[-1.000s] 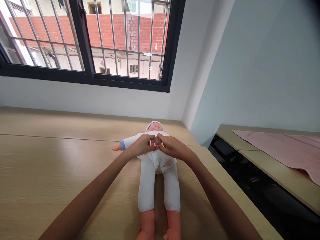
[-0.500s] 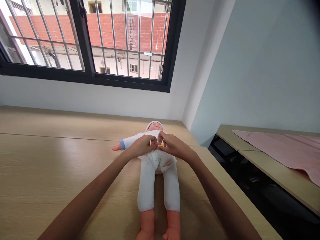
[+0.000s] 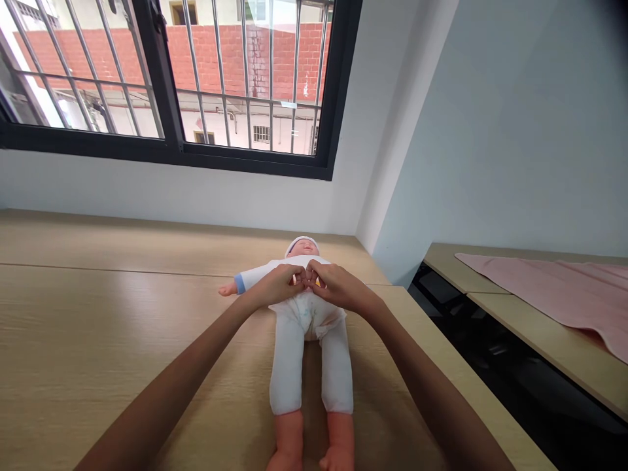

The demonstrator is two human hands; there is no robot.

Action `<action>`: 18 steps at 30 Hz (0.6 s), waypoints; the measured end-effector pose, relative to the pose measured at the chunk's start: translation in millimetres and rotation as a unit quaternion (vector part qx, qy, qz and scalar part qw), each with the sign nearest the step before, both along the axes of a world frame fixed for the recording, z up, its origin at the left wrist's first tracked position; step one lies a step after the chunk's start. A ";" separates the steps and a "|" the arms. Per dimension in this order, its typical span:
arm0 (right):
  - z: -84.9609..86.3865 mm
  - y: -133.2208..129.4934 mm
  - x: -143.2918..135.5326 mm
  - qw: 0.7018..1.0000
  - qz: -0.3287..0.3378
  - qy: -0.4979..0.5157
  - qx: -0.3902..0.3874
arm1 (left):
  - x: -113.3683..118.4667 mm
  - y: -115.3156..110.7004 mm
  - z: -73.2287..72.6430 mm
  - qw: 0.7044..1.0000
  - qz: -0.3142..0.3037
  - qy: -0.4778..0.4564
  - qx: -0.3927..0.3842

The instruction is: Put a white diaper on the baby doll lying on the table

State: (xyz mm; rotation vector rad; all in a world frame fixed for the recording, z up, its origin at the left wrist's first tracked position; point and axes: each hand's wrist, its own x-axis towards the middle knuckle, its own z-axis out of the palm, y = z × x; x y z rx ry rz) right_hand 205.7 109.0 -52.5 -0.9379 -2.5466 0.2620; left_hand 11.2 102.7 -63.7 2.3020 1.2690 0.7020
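diaper (image 3: 310,316) already on the doll (image 3: 337,379), just below curled left hand (image 3: 283,284) and right hand (image 3: 338,285); can't tell if they're pinching anything or what's left.

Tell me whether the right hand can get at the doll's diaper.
Probably yes: the right hand is by the top of the diaper, and nothing covers the lower front.

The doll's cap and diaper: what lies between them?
In the head view, the doll's face and white top, with the left hand and right hand over the top.
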 end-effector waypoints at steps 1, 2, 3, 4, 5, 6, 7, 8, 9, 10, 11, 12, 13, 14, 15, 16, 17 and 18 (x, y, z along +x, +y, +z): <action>0.1 -0.2 -0.2 1.000 -0.003 -0.006 0.000 | 0.0 0.1 0.0 1.000 -0.004 -0.002 -0.003; 0.2 -0.5 -0.6 1.000 -0.006 -0.012 -0.001 | 0.1 0.1 0.2 1.000 -0.007 -0.004 -0.006; 0.4 -1.0 -1.2 1.000 -0.009 -0.018 -0.002 | 0.2 -0.1 0.8 1.000 -0.009 -0.007 -0.009; 0.8 -1.5 -1.8 1.000 -0.011 -0.022 -0.003 | -0.1 -0.4 1.7 1.000 -0.010 -0.010 -0.011; 1.6 -2.1 -2.1 1.000 -0.014 -0.024 -0.006 | -0.9 -0.7 3.0 1.000 -0.011 -0.016 -0.013; 2.8 -2.7 -1.9 1.000 -0.015 -0.021 -0.011 | -2.4 -0.9 4.9 0.999 -0.013 -0.023 -0.019; 4.5 -3.1 -0.7 1.000 -0.014 -0.014 -0.021 | -5.0 -1.1 7.3 0.999 -0.014 -0.033 -0.030; 6.5 -3.1 1.5 0.999 -0.016 -0.001 -0.033 | -8.6 -1.3 10.4 0.998 -0.012 -0.045 -0.044; 8.5 -2.5 5.2 0.999 -0.020 0.016 -0.045 | -13.3 -1.2 14.0 0.997 -0.006 -0.057 -0.058; 10.3 -1.1 10.2 0.998 -0.029 0.035 -0.054 | -19.0 -1.0 17.9 0.995 0.008 -0.067 -0.069; 11.2 1.3 16.5 0.996 -0.041 0.054 -0.059 | -25.4 -0.6 21.8 0.994 0.027 -0.071 -0.076; 11.0 4.8 23.8 0.994 -0.057 0.072 -0.062 | -32.1 0.2 25.3 0.993 0.050 -0.065 -0.081; 9.2 9.2 31.6 0.992 -0.076 0.082 -0.063 | -38.8 1.5 27.6 0.992 0.072 -0.051 -0.087; 5.8 14.2 39.4 0.990 -0.096 0.082 -0.065 | -44.8 3.3 28.4 0.990 0.094 -0.030 -0.101; 0.6 19.5 46.7 0.989 -0.113 0.068 -0.073 | -49.9 5.6 27.3 0.986 0.112 -0.002 -0.125; -6.0 24.7 53.1 0.987 -0.129 0.043 -0.087 | -53.6 8.6 24.0 0.980 0.124 0.021 -0.152; -13.7 29.4 58.3 0.984 -0.136 0.016 -0.111 | -56.0 12.0 18.5 0.975 0.129 0.038 -0.177; -22.1 33.3 62.0 0.981 -0.131 -0.003 -0.145 | -57.1 15.6 11.2 0.971 0.131 0.048 -0.196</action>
